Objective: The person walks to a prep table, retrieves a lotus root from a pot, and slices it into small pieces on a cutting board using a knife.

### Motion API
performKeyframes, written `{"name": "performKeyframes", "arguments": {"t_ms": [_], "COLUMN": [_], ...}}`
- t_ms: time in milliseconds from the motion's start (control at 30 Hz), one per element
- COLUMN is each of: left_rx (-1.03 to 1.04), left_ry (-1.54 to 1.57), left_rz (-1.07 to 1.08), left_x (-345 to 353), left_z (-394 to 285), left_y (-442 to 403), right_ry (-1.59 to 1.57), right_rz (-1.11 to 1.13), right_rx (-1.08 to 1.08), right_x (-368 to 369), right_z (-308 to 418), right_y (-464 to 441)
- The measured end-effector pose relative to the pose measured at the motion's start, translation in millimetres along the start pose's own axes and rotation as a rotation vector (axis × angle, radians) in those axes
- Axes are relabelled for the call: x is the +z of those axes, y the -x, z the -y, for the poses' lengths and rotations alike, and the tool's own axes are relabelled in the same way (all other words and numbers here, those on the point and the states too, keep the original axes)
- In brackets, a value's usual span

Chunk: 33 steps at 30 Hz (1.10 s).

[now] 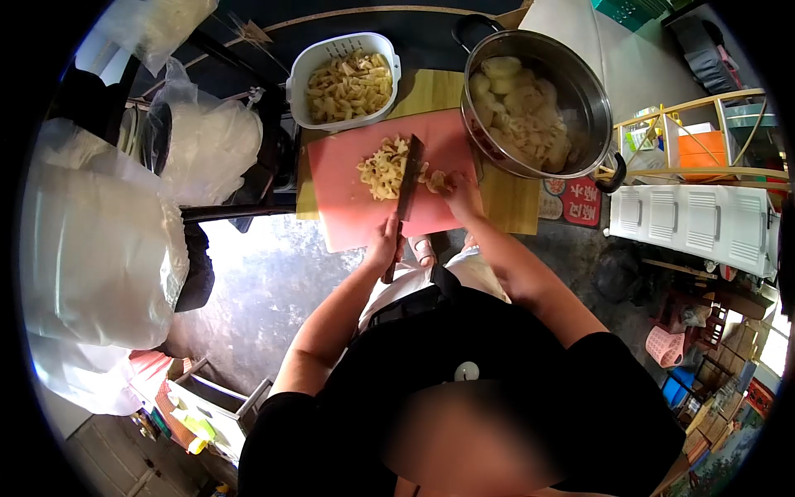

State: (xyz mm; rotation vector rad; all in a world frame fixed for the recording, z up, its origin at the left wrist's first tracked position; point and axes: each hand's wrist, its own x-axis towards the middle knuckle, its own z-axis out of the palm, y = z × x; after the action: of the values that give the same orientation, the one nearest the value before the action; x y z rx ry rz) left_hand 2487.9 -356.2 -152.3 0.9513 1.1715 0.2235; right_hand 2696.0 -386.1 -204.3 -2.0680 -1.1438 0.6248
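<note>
My left hand (386,242) is wrapped round the handle of a cleaver (409,178). Its dark blade stands over a pink cutting board (339,211). Left of the blade lies a pile of pale yellow chopped food pieces (383,170), their exact kind unclear. On the blade's right side, my right hand (460,199) has its fingers closed on a pale yellow food piece (436,180), close to the blade. Further pieces fill a white plastic basin (298,93) behind the board. At the back right, a large metal pot (598,103) holds pale food in liquid (526,108).
The cutting board lies on a wooden board (509,207). Clear plastic bags (211,141) hang at the left. White drawers (691,224) and a shelf with an orange box (700,153) stand at the right. A pink basket (665,345) is at the lower right.
</note>
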Motion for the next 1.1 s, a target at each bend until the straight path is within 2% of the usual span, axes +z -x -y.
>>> {"name": "performKeyframes", "arguments": {"t_ms": [67, 167, 233, 267, 333, 367, 567, 733, 833, 900, 967, 1033, 1067, 1100], "left_rx": [0.041, 0.22, 0.264, 0.158, 0.135, 0.15, 0.357, 0.49, 0.322, -0.007, 0.387, 0.159, 0.348, 0.295], "left_ry": [-0.102, -0.41, -0.514, -0.555, -0.642, -0.685, -0.931, -0.856, -0.683, -0.572, -0.811, -0.753, -0.823, -0.78], "left_rz": [-0.028, -0.027, -0.03, 0.008, 0.002, -0.014, -0.122, -0.127, -0.07, -0.047, -0.098, -0.079, -0.09, -0.076], "left_x": [-9, -14, -12, -8, -8, -8, 10, 7, 0, 3, -4, 1, 2, 3], "left_z": [-13, -26, -24, -22, -11, -5, -20, -6, -22, -52, -18, -8, -7, -11], "left_y": [8, 17, 15, 9, -3, -7, 11, -1, 6, 30, 10, -2, 1, -2], "right_ry": [-0.243, -0.264, -0.194, -0.159, -0.092, -0.058, -0.061, -0.041, -0.103, -0.084, -0.001, 0.034, 0.056, 0.055], "right_rz": [0.11, 0.141, 0.127, 0.12, 0.086, 0.065, -0.006, -0.037, -0.082, -0.055, 0.003, 0.018, 0.027, 0.01], "right_rx": [0.087, 0.113, 0.117, 0.115, -0.005, -0.065, 0.012, 0.059, -0.037, -0.055, -0.063, 0.057, 0.112, 0.064], "right_x": [5, 27, 8, 2, 4, 5, 9, 7, -10, -11, -2, 14, 20, 18], "right_z": [-20, -58, -26, -13, -16, -18, -18, -8, 21, 25, 16, 7, 1, 2], "right_y": [-6, -14, -10, -10, -10, -13, 1, 2, -11, -5, -15, -6, -8, -11]}}
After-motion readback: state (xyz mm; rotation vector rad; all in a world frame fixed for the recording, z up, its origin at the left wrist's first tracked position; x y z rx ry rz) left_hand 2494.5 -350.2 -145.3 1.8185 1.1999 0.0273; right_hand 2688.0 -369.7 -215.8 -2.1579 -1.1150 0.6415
